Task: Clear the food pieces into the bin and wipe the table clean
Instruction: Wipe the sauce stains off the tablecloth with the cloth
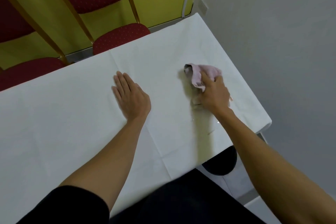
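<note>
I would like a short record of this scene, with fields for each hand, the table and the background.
left hand: flat on the table, fingers straight, holding nothing
right hand: grips the pink cloth and presses it on the table
table: white cover, faint yellowish streak near the right hand
food pieces: none in view
background: red chairs at the far side

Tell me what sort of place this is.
Probably a banquet or function room, though little of it shows. A white tablecloth is spread out, and red padded chairs with gold frames stand along its far side. The right hand holds a pink cloth on it.
</note>
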The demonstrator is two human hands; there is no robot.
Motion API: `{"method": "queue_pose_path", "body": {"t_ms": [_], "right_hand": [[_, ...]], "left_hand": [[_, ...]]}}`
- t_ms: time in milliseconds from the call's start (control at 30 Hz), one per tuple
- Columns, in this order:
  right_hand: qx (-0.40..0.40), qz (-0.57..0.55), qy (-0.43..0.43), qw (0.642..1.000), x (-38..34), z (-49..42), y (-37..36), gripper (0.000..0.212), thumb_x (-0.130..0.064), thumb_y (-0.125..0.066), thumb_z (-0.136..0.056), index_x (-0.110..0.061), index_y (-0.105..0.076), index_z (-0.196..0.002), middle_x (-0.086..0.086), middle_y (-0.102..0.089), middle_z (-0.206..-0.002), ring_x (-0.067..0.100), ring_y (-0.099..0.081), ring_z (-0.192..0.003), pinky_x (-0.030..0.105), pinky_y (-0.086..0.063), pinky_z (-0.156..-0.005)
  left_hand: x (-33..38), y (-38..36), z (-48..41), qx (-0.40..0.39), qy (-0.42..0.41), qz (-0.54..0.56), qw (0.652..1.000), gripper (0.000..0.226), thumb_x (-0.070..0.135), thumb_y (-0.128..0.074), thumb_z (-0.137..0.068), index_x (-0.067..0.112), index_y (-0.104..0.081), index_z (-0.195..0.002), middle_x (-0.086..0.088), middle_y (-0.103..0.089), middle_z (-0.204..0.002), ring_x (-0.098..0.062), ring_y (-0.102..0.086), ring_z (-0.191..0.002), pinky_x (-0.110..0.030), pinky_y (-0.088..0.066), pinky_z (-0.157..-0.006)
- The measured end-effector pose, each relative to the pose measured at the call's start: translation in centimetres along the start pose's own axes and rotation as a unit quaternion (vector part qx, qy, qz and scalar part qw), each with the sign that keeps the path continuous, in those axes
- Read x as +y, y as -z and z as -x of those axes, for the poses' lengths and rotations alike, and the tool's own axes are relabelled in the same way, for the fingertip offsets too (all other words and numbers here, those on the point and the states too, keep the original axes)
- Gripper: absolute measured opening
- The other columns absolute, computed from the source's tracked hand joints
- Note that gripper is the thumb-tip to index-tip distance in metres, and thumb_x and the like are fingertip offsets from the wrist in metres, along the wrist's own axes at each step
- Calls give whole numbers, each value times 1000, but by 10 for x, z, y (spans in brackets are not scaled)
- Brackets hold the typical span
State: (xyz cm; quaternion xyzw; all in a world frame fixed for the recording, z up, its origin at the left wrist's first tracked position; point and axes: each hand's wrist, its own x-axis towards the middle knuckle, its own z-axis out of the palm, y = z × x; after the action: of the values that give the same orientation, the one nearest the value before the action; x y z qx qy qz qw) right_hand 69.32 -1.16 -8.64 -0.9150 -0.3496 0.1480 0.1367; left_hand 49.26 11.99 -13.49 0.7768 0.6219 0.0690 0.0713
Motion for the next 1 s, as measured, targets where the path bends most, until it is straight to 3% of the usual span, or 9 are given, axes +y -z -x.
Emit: {"method": "queue_pose_path", "body": {"t_ms": [133, 200, 267, 367, 500, 667, 767, 900, 1000], "right_hand": [[-26, 4, 88, 996, -36, 21, -6, 60, -21, -57, -91, -28, -41, -148, 3, -51, -129, 39, -42, -131, 41, -44, -93], [-119, -75, 242, 960, -78, 53, -26, 57, -27, -55, -87, -9, -43, -140, 24, -49, -109, 53, -46, -109, 42, -42, -74], [-103, -75, 287, 949, -98, 78, -46, 58, -33, -57, -83, -12, -43, -136, 25, -43, -102, 48, -50, -92, 34, -32, -60], [-73, -31, 156, 985, -87, 59, -41, 66, -33, -64, -83, -38, -42, -145, 12, -47, -125, 36, -51, -115, 35, -43, -68], [-80, -28, 84, 993, -43, 13, -15, 81, -31, -68, -82, -42, -29, -152, 9, -37, -147, 30, -41, -137, 42, -47, -93], [-12, 1, -56, 998, 38, -41, 37, 64, -38, -61, -85, -43, -39, -145, 12, -37, -147, 38, -48, -128, 44, -45, -96], [-24, -2, -58, 998, 23, -31, 34, 62, -38, -56, -82, -35, -45, -143, 14, -42, -147, 35, -37, -137, 46, -42, -102], [-86, -33, 39, 995, -35, 18, 0, 67, -21, -64, -85, -31, -41, -147, -9, -48, -129, 31, -44, -133, 40, -45, -92], [-90, 39, 101, 990, -56, 40, -17, 65, -21, -60, -84, -35, -41, -145, 10, -42, -133, 36, -53, -117, 37, -43, -74]], "left_hand": [[0, 0, 1, -4, -2, 2, 1000, 57, 22, -25, -104, -1, -20, -156, -17, -14, -165, -31, -9, -154, -47, -9, -125], [-2, -2, -1, -3, -6, 0, 1000, 56, 21, -27, -105, -2, -20, -155, -19, -15, -165, -32, -9, -154, -48, -10, -125], [-6, -4, -4, -9, -12, 0, 1000, 55, 19, -29, -106, -3, -19, -156, -20, -14, -165, -32, -10, -154, -49, -12, -124], [-5, -3, -4, -6, -15, -9, 1000, 58, 22, -27, -104, -3, -18, -156, -20, -13, -165, -32, -8, -154, -48, -10, -124], [-2, 0, 0, 2, -8, -14, 1000, 57, 22, -26, -104, -3, -20, -155, -19, -15, -165, -32, -10, -154, -48, -12, -124], [-1, -1, 0, -5, -4, -10, 1000, 58, 23, -23, -104, -1, -16, -156, -17, -11, -166, -30, -6, -155, -48, -9, -125], [0, -1, 1, -1, -5, -7, 1000, 58, 23, -23, -105, -1, -17, -156, -17, -11, -166, -31, -6, -155, -49, -10, -125], [0, 0, 1, 1, -3, -10, 1000, 58, 23, -24, -104, -2, -18, -156, -18, -12, -165, -31, -7, -154, -49, -11, -125], [-1, 0, 0, -1, -7, -2, 1000, 58, 23, -25, -104, -2, -18, -156, -18, -13, -165, -32, -8, -154, -49, -11, -125]]}}
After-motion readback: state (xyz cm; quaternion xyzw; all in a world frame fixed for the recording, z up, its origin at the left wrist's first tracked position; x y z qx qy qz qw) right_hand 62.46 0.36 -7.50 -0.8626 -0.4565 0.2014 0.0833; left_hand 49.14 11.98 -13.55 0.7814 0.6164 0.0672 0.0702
